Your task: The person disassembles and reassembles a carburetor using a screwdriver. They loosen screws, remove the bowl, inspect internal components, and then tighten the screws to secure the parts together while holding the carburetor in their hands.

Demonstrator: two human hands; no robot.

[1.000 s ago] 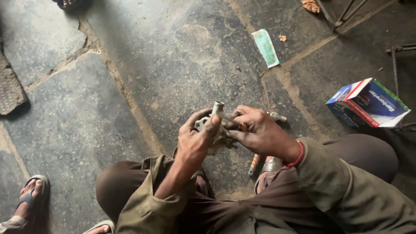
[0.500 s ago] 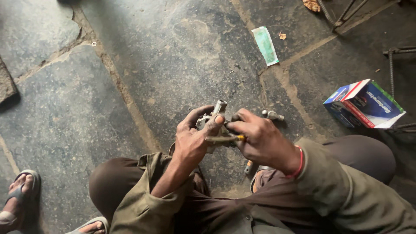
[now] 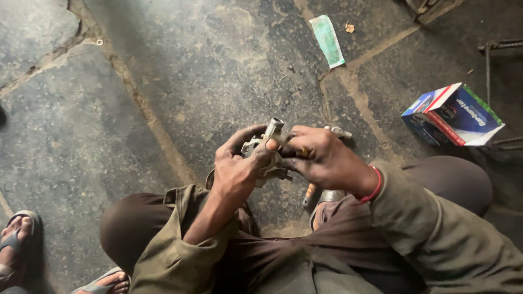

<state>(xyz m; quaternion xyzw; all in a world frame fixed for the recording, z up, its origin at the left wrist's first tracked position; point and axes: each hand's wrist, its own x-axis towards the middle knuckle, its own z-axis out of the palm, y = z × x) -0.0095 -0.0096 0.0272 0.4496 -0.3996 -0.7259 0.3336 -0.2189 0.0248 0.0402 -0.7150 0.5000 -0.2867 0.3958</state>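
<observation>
I squat over a dark stone floor and hold a small grey metal part [image 3: 271,142] with a short tube sticking up, between both hands. My left hand [image 3: 238,166] grips it from the left, thumb on top. My right hand [image 3: 321,158] closes on its right side; a small yellowish piece shows between its fingers. Both hands are grimy. A red band circles my right wrist. A tool with an orange handle [image 3: 309,192] lies on the floor under my right hand.
An open blue, red and white carton [image 3: 455,117] lies at the right. A green paper strip [image 3: 327,40] lies on the floor ahead. A small metal piece [image 3: 339,132] rests beyond my right hand. Sandalled feet [image 3: 15,242] show at lower left. Metal rods [image 3: 498,46] stand at the right.
The view has shifted slightly, and both hands stay closed on the metal part with small finger movements on it.
</observation>
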